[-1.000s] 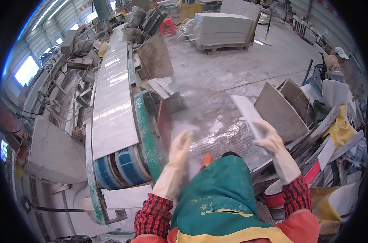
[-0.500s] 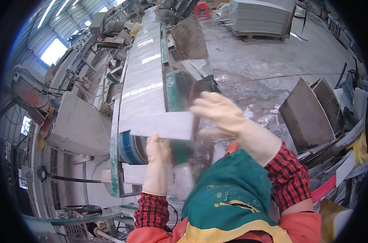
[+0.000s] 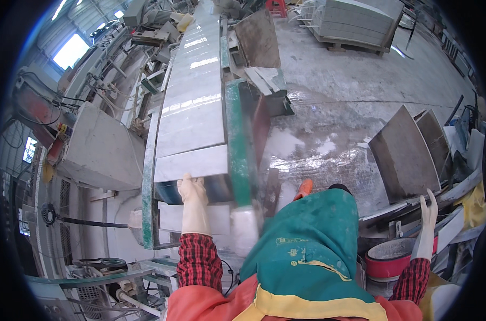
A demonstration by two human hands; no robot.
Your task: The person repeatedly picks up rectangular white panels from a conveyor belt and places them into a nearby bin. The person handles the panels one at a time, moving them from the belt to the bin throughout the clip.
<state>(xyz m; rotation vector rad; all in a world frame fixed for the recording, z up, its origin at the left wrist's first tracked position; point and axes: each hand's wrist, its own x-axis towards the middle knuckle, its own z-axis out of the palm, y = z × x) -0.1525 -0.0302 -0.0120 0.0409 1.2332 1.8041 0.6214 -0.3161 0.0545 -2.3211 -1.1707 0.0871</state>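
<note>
My left hand (image 3: pixel 193 198), in a cream rubber glove, grips the near edge of a white stone slab (image 3: pixel 194 162). That slab lies crosswise at the near end of a conveyor, against a row of similar pale slabs (image 3: pixel 192 115). Under its near edge shows the dark conveyor roller (image 3: pixel 170 193), partly hidden by my glove. Far to the right, my right hand (image 3: pixel 427 216), gloved the same way, is stretched out with its fingers apart and nothing visible in it. It hangs above a red tub (image 3: pixel 383 263), close to leaning boards and strips.
Green rails (image 3: pixel 237 134) flank the conveyor. Brown boards (image 3: pixel 403 152) lean at the right, beside scrap strips and yellow cloth (image 3: pixel 474 208). A pallet of stacked slabs (image 3: pixel 355 21) stands far off on the wet floor. A pale block (image 3: pixel 101 147) sits left of the conveyor.
The white slab has moved left, from tilted over the conveyor's end to lying against the row. My right hand has swung from beside the slab out to the far right.
</note>
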